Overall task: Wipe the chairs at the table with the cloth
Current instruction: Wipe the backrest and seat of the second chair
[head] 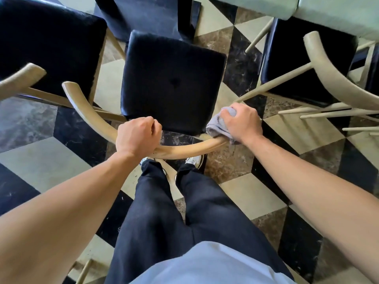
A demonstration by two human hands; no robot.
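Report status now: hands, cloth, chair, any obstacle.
Left hand gripping backrest rail. Right hand pressing cloth on rail. Neighbour chairs close; none blocking.

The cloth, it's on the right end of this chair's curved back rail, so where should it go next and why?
Probably slide the right hand and gray cloth leftward along the curved back rail toward the left hand. The cloth sits bunched on the rail's right end, the bare stretch between the hands looks unwiped, and the left hand grips the rail to steady it.

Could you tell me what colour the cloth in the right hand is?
The cloth is grey, seen in the head view.
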